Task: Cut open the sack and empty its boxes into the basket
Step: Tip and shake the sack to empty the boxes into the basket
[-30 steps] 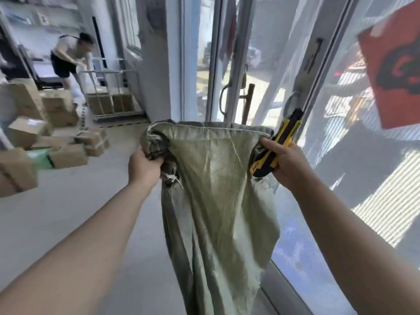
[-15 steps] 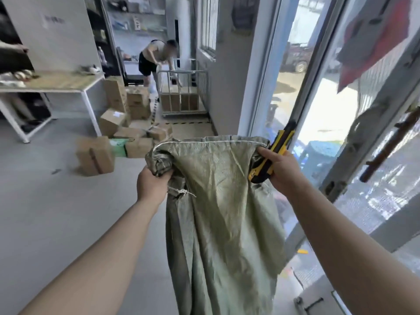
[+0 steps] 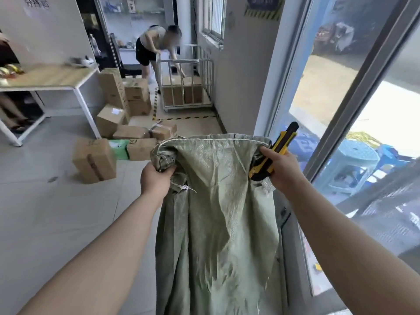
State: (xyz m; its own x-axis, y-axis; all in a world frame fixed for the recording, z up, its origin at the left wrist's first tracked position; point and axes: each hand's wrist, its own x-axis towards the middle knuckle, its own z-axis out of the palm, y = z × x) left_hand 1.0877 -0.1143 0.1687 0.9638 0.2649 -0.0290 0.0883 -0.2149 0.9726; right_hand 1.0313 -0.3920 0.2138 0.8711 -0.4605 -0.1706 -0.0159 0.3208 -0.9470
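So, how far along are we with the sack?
Done, by the look of it: the sack hangs limp and flat, so it seems emptied. In hand: the left hand grips one top corner, the right hand the other along with the cutter. Left: boxes lie on the floor, outside the basket; they probably need loading.

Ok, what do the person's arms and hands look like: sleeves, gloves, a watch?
Bare throughout. The left hand and right hand wear no gloves, and no ring shows on the fingers in view. The left forearm and right forearm carry no sleeve, watch or band as far as the frame shows.
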